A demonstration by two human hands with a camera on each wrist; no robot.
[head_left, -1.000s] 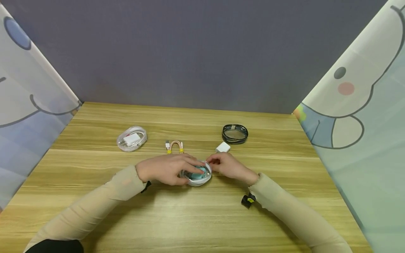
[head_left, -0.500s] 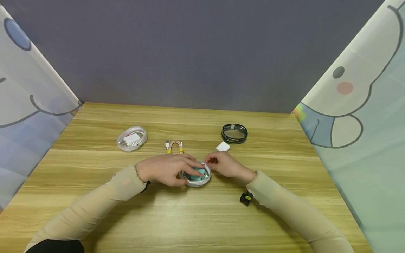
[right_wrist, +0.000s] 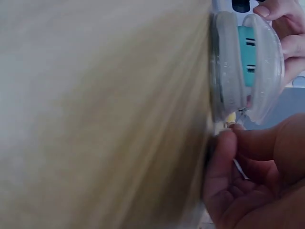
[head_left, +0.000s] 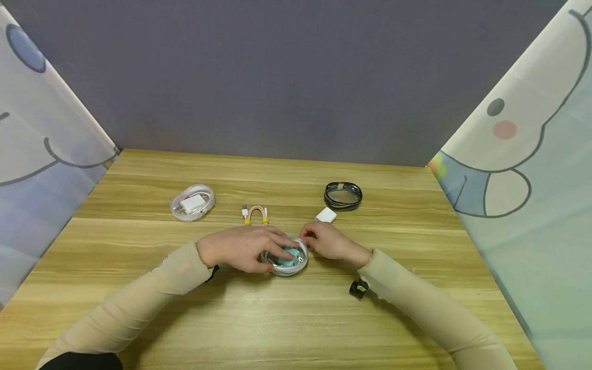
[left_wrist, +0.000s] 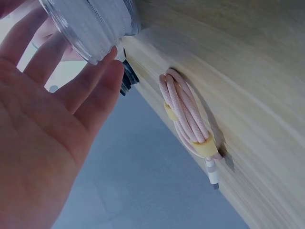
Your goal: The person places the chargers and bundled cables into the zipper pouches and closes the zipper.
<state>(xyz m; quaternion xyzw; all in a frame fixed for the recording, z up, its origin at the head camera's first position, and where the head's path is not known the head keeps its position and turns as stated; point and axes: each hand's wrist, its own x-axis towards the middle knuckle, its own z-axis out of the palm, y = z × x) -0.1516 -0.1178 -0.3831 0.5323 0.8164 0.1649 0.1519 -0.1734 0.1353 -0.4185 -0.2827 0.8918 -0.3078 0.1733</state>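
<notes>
A clear round zip case (head_left: 299, 263) with a teal block (right_wrist: 247, 55), marked with dark slots, inside it is on the table. My left hand (head_left: 247, 249) holds the case, thumb at its near side and fingers spread over the top. In the right wrist view, the two halves of the case stand slightly apart on the side facing the camera. My right hand (head_left: 330, 241) pinches at the case's far right edge, by the zipper pull (right_wrist: 242, 114). The fingertips partly hide what they pinch.
Just beyond my left hand lies a pink cable (left_wrist: 186, 109) with yellow ties. A white charger (head_left: 326, 215) and a coiled black cable (head_left: 343, 196) lie behind my right hand. Another clear case (head_left: 208, 198) holds a white charger (head_left: 192, 204) at the left.
The case has shifted slightly toward me. My right hand has moved a little to the left, staying at the case's edge. My left hand has barely moved.
</notes>
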